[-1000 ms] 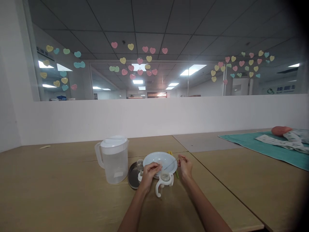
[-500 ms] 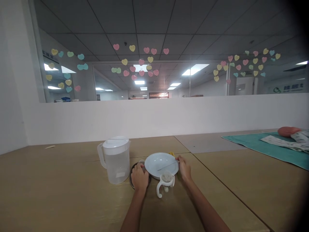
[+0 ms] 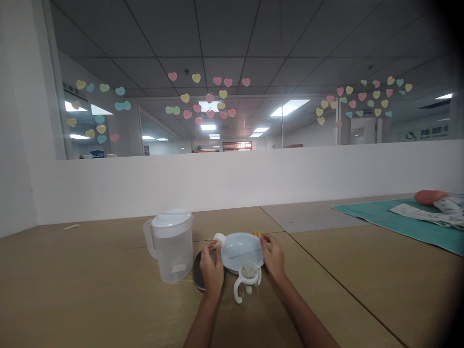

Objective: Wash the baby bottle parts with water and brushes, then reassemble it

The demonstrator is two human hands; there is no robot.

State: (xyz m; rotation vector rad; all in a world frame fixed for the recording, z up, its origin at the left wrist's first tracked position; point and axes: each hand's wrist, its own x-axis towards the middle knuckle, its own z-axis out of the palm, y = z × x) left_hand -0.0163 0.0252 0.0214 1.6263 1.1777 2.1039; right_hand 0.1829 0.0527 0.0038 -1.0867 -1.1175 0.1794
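Note:
Pinched in my left hand (image 3: 212,270) is a small white round cap-like piece (image 3: 219,238), raised above a dark round dish (image 3: 198,276). My right hand (image 3: 273,256) is closed on a thin straight rod (image 3: 244,254), which points left across a pale blue-white bowl (image 3: 241,240); its held end is hidden by the fingers. In front of the bowl stands a clear cup with white curved handles (image 3: 249,282), its clear body hard to make out. A translucent lidded pitcher (image 3: 174,251) stands left of the dish.
Something small and yellow (image 3: 256,233) shows behind the bowl by my right hand. At the far right, a teal cloth (image 3: 366,215) carries patterned fabric (image 3: 416,213) and an orange-red rounded object (image 3: 430,196). A white wall (image 3: 224,181) rises behind the brown table (image 3: 126,309).
My left hand has come up from the dark dish with the white cap-like piece in its fingers. My right hand still holds the rod, shifted slightly left over the bowl.

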